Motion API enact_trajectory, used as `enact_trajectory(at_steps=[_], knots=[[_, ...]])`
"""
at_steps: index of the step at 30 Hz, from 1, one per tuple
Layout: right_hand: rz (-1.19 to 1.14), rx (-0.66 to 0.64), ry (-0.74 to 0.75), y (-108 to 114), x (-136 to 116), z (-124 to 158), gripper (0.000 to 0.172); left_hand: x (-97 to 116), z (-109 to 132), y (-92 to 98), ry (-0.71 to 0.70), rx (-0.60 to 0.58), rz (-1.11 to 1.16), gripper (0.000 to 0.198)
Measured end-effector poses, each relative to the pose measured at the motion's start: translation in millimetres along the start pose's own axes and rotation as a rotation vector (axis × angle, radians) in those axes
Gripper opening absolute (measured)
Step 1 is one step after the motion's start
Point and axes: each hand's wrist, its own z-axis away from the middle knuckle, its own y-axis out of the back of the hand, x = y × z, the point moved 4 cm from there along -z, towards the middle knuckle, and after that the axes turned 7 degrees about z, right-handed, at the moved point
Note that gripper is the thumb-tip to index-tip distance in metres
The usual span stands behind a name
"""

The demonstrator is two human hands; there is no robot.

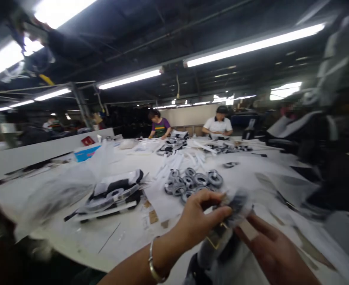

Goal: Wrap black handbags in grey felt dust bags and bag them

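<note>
My left hand (200,221), a bangle on its wrist, pinches a grey strap-like piece (239,202) between thumb and fingers. A gold-coloured metal loop (215,240) hangs just below that thumb. From the other side my right hand (271,247) grips the same piece, its fingers partly hidden and blurred. Dark and grey material (210,257) lies beneath both hands, too smeared to name. Just beyond them, several grey rolled bands (189,182) are heaped on a white sheet.
On the white table (88,245), a stack of black, white and grey pieces (112,194) lies left, beside clear plastic (55,194) and a blue box (87,153). White strips (180,164) spread farther back. Two people work at the far side. Dark material (337,190) is piled right.
</note>
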Motion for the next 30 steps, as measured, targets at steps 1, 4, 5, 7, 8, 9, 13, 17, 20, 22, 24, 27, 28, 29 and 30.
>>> enact_trajectory(at_steps=[1,4,5,7,8,9,13,17,20,22,24,27,28,29,30], knots=[[-0.037,-0.016,-0.045,-5,-2,3,0.047,2,0,0.3,-0.007,-0.009,-0.009,0.032],[-0.217,-0.053,-0.144,-27,-4,4,0.043,9,2,-1.2,-0.041,-0.052,-0.057,0.022],[-0.264,-0.042,-0.151,-32,-3,4,0.042,11,3,-2.5,-0.052,-0.061,-0.075,0.020],[-0.300,-0.009,-0.140,-37,1,4,0.040,13,5,-5.1,-0.082,-0.055,-0.127,0.018],[-0.308,0.010,-0.130,-38,4,5,0.040,14,5,-6.6,-0.106,-0.045,-0.166,0.016],[-0.311,0.031,-0.117,-38,6,5,0.040,15,6,-8.0,-0.133,-0.032,-0.209,0.015],[-0.239,0.133,-0.027,-36,10,6,0.042,11,10,-12.9,-0.228,0.034,-0.318,0.011],[-0.083,0.202,0.038,-37,8,5,0.040,4,14,-15.7,-0.247,0.071,-0.318,0.010],[-0.080,0.212,0.050,-39,6,4,0.040,7,19,-17.3,-0.258,0.064,-0.349,0.014],[-0.079,0.234,0.047,-40,6,4,0.041,14,22,-19.2,-0.275,0.038,-0.369,0.017],[-0.084,0.253,0.040,-42,6,5,0.041,22,24,-21.3,-0.294,0.012,-0.405,0.019],[-0.128,0.250,0.042,-46,8,5,0.036,31,23,-22.9,-0.344,0.029,-0.542,0.015],[-0.147,0.244,0.043,-48,9,5,0.035,33,23,-23.0,-0.382,0.046,-0.608,0.014],[-0.163,0.239,0.042,-49,10,6,0.034,34,23,-23.2,-0.429,0.059,-0.685,0.013],[-0.176,0.236,0.036,-50,11,6,0.034,35,23,-23.3,-0.486,0.077,-0.772,0.013]])
